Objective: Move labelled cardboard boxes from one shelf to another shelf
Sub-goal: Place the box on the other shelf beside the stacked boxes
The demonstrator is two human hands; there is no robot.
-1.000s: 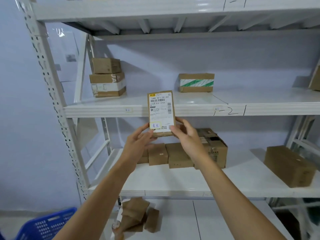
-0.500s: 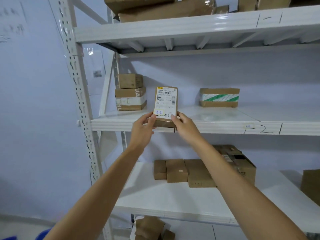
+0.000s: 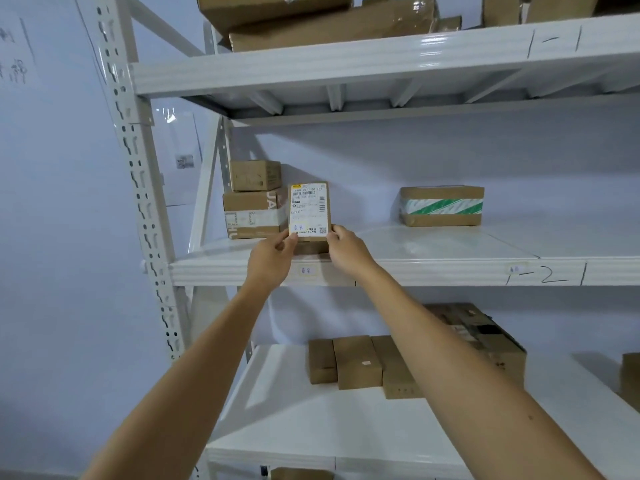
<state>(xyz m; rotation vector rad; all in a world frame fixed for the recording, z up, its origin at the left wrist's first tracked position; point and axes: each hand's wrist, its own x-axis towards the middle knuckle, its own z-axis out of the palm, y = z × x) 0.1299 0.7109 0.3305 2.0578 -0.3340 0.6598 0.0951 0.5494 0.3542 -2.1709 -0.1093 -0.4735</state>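
Observation:
A small cardboard box with a white shipping label (image 3: 309, 210) stands upright at the front of the middle shelf (image 3: 398, 270), label facing me. My left hand (image 3: 273, 259) grips its lower left corner and my right hand (image 3: 346, 249) grips its lower right corner. Whether its bottom edge rests on the shelf is hidden by my fingers. Just left of it is a stack of two cardboard boxes (image 3: 254, 202). Several small plain boxes (image 3: 356, 365) sit in a row on the lower shelf (image 3: 311, 427).
A box with green-striped tape (image 3: 441, 206) sits further right on the middle shelf. A large dark-printed box (image 3: 485, 337) sits on the lower shelf behind my right arm. The top shelf (image 3: 381, 60) carries several big boxes. The perforated upright post (image 3: 138, 188) stands left.
Both hands have carried the labelled box up from in front of the lower shelf and leftward to the middle shelf, beside the stacked boxes. My view has tilted up.

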